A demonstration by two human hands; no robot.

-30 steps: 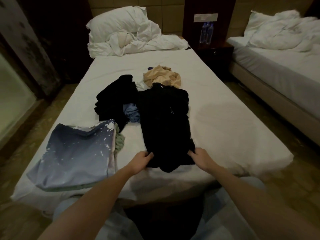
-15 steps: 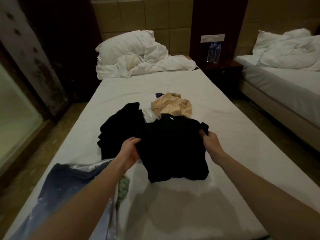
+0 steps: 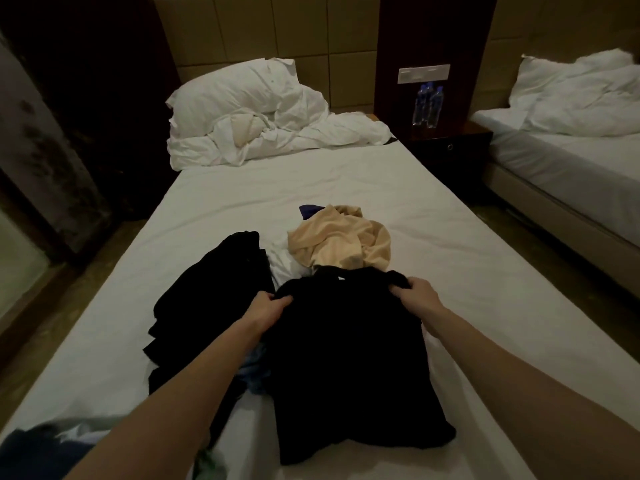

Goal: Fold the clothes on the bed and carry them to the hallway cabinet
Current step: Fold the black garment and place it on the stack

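A black shirt [image 3: 349, 368] lies folded over on the white bed [image 3: 467, 258]. My left hand [image 3: 268, 308] grips its far left corner and my right hand [image 3: 414, 294] grips its far right corner. A second black garment [image 3: 207, 296] lies crumpled to the left, with a bit of blue cloth [image 3: 254, 368] under my left forearm. Beyond the shirt sits a beige garment [image 3: 341, 242] on some white cloth, with a dark blue piece [image 3: 310, 210] behind it. A folded blue-grey garment [image 3: 38, 448] shows at the bottom left corner.
A pillow and bunched white duvet [image 3: 263, 116] fill the head of the bed. A dark nightstand [image 3: 450, 147] with water bottles [image 3: 427, 105] stands at the right, then a second bed [image 3: 571, 168]. Floor runs along both sides of the bed.
Both hands carried the shirt's near hem up and away to its collar end, folding it in half. The view has tipped upward toward the headboard.
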